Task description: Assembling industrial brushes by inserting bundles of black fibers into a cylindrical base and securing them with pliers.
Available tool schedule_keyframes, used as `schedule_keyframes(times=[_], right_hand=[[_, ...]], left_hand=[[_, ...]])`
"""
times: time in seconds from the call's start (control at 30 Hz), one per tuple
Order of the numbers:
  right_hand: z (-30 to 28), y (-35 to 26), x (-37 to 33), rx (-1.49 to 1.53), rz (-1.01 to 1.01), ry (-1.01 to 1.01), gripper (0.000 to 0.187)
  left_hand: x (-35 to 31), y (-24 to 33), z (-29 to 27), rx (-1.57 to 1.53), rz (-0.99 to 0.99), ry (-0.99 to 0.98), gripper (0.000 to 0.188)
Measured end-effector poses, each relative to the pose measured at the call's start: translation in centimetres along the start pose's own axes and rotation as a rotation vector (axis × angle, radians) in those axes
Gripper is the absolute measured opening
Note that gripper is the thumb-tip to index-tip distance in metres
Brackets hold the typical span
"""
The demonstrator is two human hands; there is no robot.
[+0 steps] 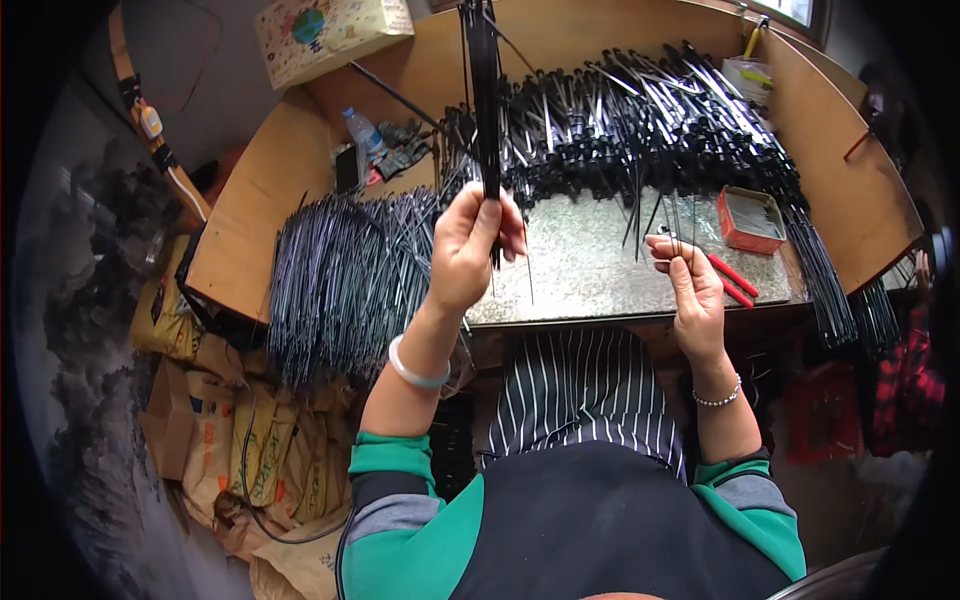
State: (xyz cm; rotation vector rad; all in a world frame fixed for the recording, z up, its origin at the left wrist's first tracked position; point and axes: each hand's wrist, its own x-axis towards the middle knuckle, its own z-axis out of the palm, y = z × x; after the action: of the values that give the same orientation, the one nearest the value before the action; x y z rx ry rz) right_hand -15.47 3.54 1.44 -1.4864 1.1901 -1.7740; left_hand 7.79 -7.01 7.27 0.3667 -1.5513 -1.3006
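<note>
My left hand (468, 245) is closed around an upright bundle of thin black rods (482, 100), which look like umbrella ribs. One thin rod hangs down below the fingers. To the right, my right hand (690, 280) is raised over the worktop (575, 250) with thumb and fingers pinched together. A few very thin dark rods (674, 215) stick up from those fingertips; their lower ends are hidden. Just beside that hand lie the red handles of a pair of pliers (735, 280). A red open tin (750, 222) with small contents I cannot make out stands near it.
Long black and silver rods (610, 120) are heaped along the back. A dense pile of dark rods (345, 285) overhangs the left front edge. Wooden side boards (840, 150) enclose the table. A plastic bottle (364, 132) stands back left. Sacks (265, 440) lie on the floor.
</note>
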Motion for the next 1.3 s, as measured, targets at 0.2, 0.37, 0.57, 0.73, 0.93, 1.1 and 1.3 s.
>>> schedule_keyframes(times=[0.2,0.37,0.57,0.73,0.93,1.1,1.3], right_hand=[[-0.9,-0.2,0.7,0.178,0.109,-0.034,0.026],[2.3,-0.7,-0.6,0.523,0.290,-0.091,0.025],[2.8,-2.2,-1.8,0.578,0.427,-0.139,0.024],[2.4,-2.8,-2.2,0.578,0.411,-0.184,0.023],[1.7,-2.5,-1.3,0.451,0.380,-0.119,0.021],[1.0,-2.2,-1.0,0.388,0.322,-0.069,0.020],[-0.4,-2.8,-0.1,0.416,0.289,0.017,0.019]], left_hand=[[-2.8,-0.3,2.3,-0.217,-0.209,-0.201,0.023],[-3.5,-3.7,6.2,-0.293,-0.268,-0.122,0.021],[-4.1,-7.0,6.6,-0.093,-0.152,0.065,0.019],[-4.7,-9.4,6.1,-0.143,-0.183,0.152,0.022],[-5.3,-9.6,5.2,-0.145,-0.299,0.201,0.025],[-5.3,-10.6,4.1,0.007,-0.289,0.293,0.024],[-5.5,-11.9,2.6,0.060,-0.337,0.315,0.021]])
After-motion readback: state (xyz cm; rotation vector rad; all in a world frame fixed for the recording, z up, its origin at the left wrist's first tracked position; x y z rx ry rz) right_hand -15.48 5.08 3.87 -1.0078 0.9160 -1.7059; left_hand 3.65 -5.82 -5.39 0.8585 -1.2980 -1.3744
